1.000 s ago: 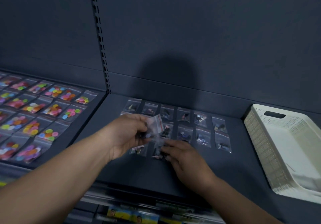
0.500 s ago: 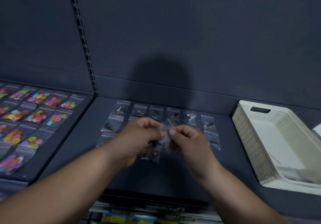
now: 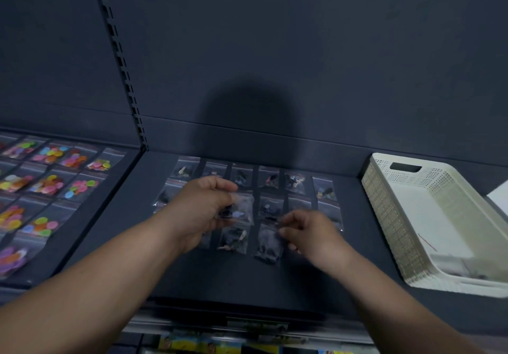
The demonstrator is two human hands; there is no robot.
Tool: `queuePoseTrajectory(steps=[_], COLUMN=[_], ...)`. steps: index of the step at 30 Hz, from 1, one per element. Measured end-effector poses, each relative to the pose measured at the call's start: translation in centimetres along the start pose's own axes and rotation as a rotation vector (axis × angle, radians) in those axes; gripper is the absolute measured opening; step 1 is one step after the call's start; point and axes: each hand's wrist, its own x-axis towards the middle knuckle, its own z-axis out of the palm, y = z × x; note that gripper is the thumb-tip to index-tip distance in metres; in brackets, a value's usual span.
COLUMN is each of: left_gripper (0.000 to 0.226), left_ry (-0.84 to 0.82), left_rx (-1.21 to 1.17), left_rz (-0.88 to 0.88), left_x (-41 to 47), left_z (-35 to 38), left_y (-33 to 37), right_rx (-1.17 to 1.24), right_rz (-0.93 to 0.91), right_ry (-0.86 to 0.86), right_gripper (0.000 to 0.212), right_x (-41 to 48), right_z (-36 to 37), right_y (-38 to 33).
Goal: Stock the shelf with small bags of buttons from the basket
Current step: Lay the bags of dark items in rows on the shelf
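The dark shelf (image 3: 247, 279) runs under both hands. The white perforated basket (image 3: 384, 216) stands on it well to the right of the right hand, with little visible inside. Bags of bright buttons (image 3: 49, 183) cover the neighbouring bay, far to the left of the left hand. Rows of small bags (image 3: 295, 180) of dark buttons lie flat just beyond and beneath the hands. The left hand (image 3: 198, 210) hovers above these rows, its fingers curled round a clutch of bags (image 3: 242, 208) that sticks out to its right. Beside it, slightly nearer the person, the right hand (image 3: 313, 232) has its fingertips drawn together, pinching the upper right edge of a single bag (image 3: 268, 243). That bag lies on the shelf in the front row, just right of another bag there; blur hides the finer detail of the pinch.
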Motion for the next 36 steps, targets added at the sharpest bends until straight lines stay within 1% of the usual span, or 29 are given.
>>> queuePoseTrajectory(steps=[1, 2, 3, 4, 5, 7, 8, 10, 14, 23, 25, 27, 29, 30, 31, 32, 33, 34, 36], left_gripper=[0.014, 0.014, 0.014, 0.014, 0.014, 0.015, 0.016, 0.015, 0.016, 0.016, 0.016, 0.017, 0.019, 0.02, 0.022, 0.023, 0.024, 0.024, 0.021], left_ry=[0.001, 0.001, 0.002, 0.002, 0.002, -0.001, -0.005, -0.011, -0.01, -0.019, -0.02, -0.029, -0.049, -0.062, -0.076, -0.088, -0.099, -0.116, -0.153], left_rx=[-0.002, -0.005, -0.007, -0.009, -0.012, -0.019, -0.022, -0.023, -0.019, -0.018, -0.017, -0.008, -0.001, 0.004, 0.014, 0.028, 0.044, 0.059, 0.094], left_rz=[-0.002, -0.003, -0.004, -0.005, -0.007, -0.008, -0.009, -0.011, -0.014, -0.014, -0.014, -0.017, -0.022, -0.023, -0.021, -0.018, -0.01, 0.002, 0.045], left_x=[0.0, 0.0, 0.0, 0.0, 0.0, -0.1, -0.1, -0.1, -0.1, -0.3, -0.4, -0.5, -0.6, -0.6, -0.6, -0.6, -0.5, -0.5, -0.3], left_z=[0.0, 0.0, 0.0, -0.1, -0.1, -0.1, -0.1, 0.0, 0.1, 0.6, 0.8, 1.1, 1.6, 1.9, 2.2, 2.6, 3.0, 3.5, 4.4], left_y=[0.0, 0.0, -0.1, -0.1, -0.2, -0.3, -0.3, -0.3, -0.3, -0.5, -0.5, -0.5, -0.5, -0.6, -0.6, -0.6, -0.6, -0.7, -1.0], right_rx=[-0.209, -0.364, -0.437, -0.446, -0.435, -0.436, -0.453, -0.459, -0.416, -0.502, -0.49, -0.381, -0.136, 0.057, 0.292, 0.519, 0.69, 0.757, 0.709], right_rz=[-0.082, -0.16, -0.238, -0.317, -0.397, -0.524, -0.559, -0.595, -0.654, -0.701, -0.71, -0.667, -0.535, -0.431, -0.313, -0.191, -0.093, -0.044, -0.033], right_ry=[0.1, 0.198, 0.265, 0.29, 0.272, 0.167, 0.109, 0.049, 0.068, 0.031, 0.036, 0.083, 0.164, 0.165, 0.121, 0.048, -0.021, -0.062, -0.087], right_gripper=[0.005, 0.009, 0.012, 0.012, 0.01, 0.012, 0.015, 0.018, 0.016, 0.016, 0.019, 0.025, 0.019, 0.014, 0.012, 0.012, 0.01, 0.008, 0.013], right_x=[0.0, -0.1, -0.3, -0.6, -0.9, -1.1, -1.1, -1.0, -0.6, 0.2, 0.3, 0.1, -0.5, -0.9, -1.2, -1.5, -1.7, -1.9, -2.2], right_z=[0.1, 0.2, 0.2, 0.3, 0.5, 1.0, 1.2, 1.6, 1.7, 1.4, 1.3, 1.2, 1.0, 0.8, 0.6, 0.4, 0.1, -0.3, -0.9], right_y=[0.3, 0.7, 1.0, 1.1, 1.3, 1.7, 1.9, 2.4, 2.5, 2.8, 2.8, 2.7, 2.1, 1.4, 0.7, 0.0, -0.5, -0.9, -1.0])
